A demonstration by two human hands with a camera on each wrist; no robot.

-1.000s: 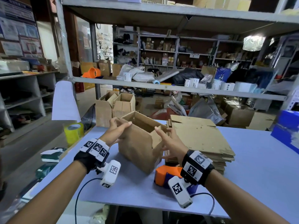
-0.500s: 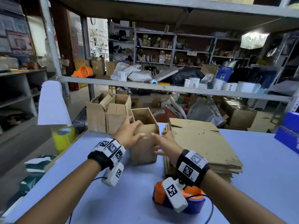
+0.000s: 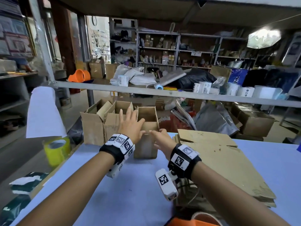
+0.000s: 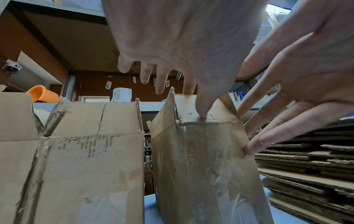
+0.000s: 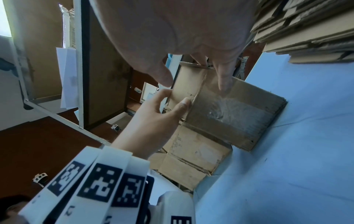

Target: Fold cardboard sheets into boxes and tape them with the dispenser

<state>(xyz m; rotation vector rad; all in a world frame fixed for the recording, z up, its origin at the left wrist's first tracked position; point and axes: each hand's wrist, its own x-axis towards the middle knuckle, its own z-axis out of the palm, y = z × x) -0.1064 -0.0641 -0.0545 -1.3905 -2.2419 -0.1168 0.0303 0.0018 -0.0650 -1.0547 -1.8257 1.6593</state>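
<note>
three boxes stand folded at the table's (image 3: 130, 193) far edge, tops not closed. the newest box (image 3: 146, 144) sits just right of the other two boxes (image 3: 104, 124); left hand (image 3: 130, 126) and right hand (image 3: 161, 139) are spread flat, fingers touching it. a thick stack of flat sheets (image 3: 219, 162) is left, and the orange dispenser (image 3: 192, 221) waits by the near edge.

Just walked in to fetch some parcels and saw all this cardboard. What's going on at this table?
A person is making up boxes. Both hands are on an upright, open-topped cardboard box at the far side of the blue table: the left hand with fingers spread and thumb on its near edge, the right hand with straight fingers against its right side. Two more open boxes stand just left of it. A stack of flat cardboard sheets lies to the right.
</note>
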